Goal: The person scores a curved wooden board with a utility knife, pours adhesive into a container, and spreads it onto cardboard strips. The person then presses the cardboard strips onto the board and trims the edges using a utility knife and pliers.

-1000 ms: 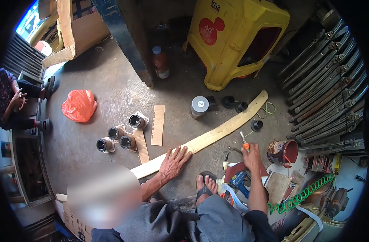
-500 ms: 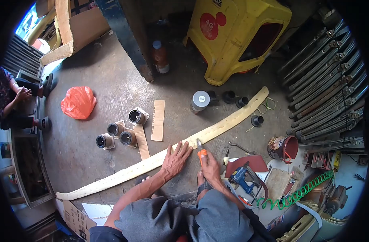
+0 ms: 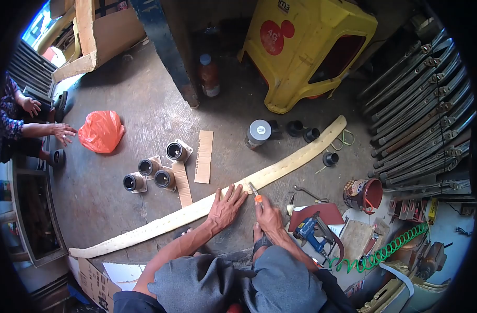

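Observation:
A long, curved, cream-coloured strip [image 3: 288, 166] with a row of small marks lies diagonally across the floor. My left hand [image 3: 225, 208] rests flat on its middle, fingers stretched out, holding nothing. Just right of those fingertips, my right hand [image 3: 270, 216] is closed around an orange-handled tool [image 3: 258, 199] with a narrow metal end. That metal end touches the strip or is just above it. I cannot tell whether the tool is a screwdriver or pliers.
Several black round cups on square plates [image 3: 165, 179] stand beyond the strip, by cardboard pieces [image 3: 203, 156]. A spray can [image 3: 259, 133] is farther right. A blue nail gun [image 3: 311, 232], bucket [image 3: 362, 195] and green coiled hose [image 3: 395, 248] lie right. Another person's hand [image 3: 63, 133] nears a red bag [image 3: 101, 132].
My right hand has turned the tool, so its metal end now looks narrower and sits slightly left. My left hand stays put. The other person's hands have parted, one reaching toward the red bag.

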Demonstrator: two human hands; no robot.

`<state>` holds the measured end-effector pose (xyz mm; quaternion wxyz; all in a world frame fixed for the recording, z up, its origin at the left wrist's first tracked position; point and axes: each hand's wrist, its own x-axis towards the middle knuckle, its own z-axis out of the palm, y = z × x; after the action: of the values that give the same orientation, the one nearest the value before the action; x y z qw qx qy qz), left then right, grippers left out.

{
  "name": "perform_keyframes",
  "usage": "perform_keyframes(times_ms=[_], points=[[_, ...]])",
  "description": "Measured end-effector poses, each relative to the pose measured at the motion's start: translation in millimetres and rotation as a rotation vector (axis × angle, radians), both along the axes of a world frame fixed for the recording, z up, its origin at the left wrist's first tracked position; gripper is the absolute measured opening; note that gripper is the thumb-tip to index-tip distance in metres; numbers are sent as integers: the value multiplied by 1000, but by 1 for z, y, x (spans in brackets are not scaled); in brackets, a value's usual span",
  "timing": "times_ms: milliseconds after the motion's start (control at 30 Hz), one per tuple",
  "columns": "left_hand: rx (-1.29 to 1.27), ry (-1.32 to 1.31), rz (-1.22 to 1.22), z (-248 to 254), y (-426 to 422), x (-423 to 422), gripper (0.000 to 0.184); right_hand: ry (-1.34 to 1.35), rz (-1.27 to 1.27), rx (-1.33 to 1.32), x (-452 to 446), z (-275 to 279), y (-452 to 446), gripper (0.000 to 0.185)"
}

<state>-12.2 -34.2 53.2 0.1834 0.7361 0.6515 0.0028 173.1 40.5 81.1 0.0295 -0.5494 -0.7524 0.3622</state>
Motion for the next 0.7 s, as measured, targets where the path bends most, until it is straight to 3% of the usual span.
perform_keyframes(times_ms=[100, 500, 567, 700], points=[[13, 21, -3, -3, 11, -8, 67, 129, -26, 93, 0, 6, 3, 38], [7, -41, 10, -3, 1, -2, 69, -28, 29, 36, 5, 2, -2, 35], [33, -9, 2, -5, 14, -11, 69, 123, -22, 56, 7, 6, 2, 40], [22, 5, -11, -7, 5, -5, 70, 155, -46, 104, 13, 24, -4, 41]])
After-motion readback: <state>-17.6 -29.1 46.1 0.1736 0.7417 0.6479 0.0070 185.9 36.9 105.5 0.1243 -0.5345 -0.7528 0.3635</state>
